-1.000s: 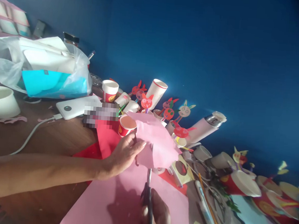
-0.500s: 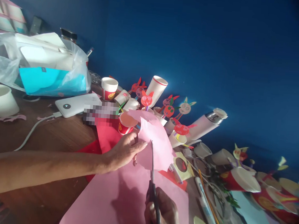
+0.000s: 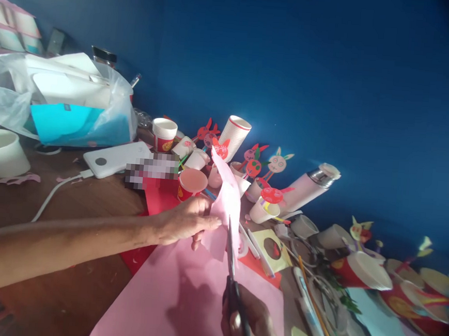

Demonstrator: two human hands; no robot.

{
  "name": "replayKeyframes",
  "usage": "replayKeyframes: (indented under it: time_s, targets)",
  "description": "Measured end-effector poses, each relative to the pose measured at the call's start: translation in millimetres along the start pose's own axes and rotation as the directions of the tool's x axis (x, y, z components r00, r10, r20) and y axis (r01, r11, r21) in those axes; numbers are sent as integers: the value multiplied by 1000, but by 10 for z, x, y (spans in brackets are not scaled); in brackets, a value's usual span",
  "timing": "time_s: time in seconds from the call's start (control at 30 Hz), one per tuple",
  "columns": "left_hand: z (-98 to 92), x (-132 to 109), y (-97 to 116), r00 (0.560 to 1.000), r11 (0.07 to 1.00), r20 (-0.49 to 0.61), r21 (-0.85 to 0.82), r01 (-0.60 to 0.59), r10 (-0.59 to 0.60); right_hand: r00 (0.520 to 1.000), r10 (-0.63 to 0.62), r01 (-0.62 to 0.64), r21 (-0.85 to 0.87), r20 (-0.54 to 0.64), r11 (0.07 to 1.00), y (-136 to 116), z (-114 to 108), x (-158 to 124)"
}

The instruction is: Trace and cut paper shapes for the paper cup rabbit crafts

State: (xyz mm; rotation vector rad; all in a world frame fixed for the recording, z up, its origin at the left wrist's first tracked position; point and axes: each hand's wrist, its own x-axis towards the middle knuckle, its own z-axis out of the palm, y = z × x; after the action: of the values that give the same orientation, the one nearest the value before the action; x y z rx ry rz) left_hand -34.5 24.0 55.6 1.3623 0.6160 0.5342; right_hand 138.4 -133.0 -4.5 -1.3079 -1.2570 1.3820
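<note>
Over the worktop [image 3: 63, 290], near the far edge of the large pink sheet [image 3: 136, 306], the left hand [image 3: 183, 220] pinches the smaller pink piece [image 3: 228, 191] while the right hand [image 3: 254, 319] grips the scissors [image 3: 233, 291], blades meeting its near end roughly along its length.

Left hand [image 3: 184, 221] grips pink paper [image 3: 227, 196]; right hand [image 3: 261, 320] holds scissors [image 3: 233, 288] against the paper; thermos [image 3: 303, 192] right of the paper.
</note>
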Motion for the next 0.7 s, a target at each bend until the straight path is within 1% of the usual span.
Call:
replayKeyframes:
  time_s: [0.17, 0.23, 0.37, 0.5, 0.7]
  targets:
    - [-20, 20, 30, 997, 997, 23, -27, 69, -68, 1000, 0, 0, -28, -7, 1000, -50, 5, 7]
    - [-8, 15, 24, 998, 997, 18, -33, 67, -66, 1000, -14, 13, -32, -20, 999, -56, 19, 19]
    - [18, -3, -5, 996, 996, 46, -44, 84, -82, 998, -31, 28, -44, -63, 999, -33, 52, 32]
    - [1, 6, -23, 993, 995, 59, -18, 101, -100, 996, 39, -39, -5, -78, 999, -51, 52, 3]
    - [-78, 27, 35, 980, 993, 170, -30, 112, -105, 983, 125, -135, -68, -131, 989, -182, 9, -43]
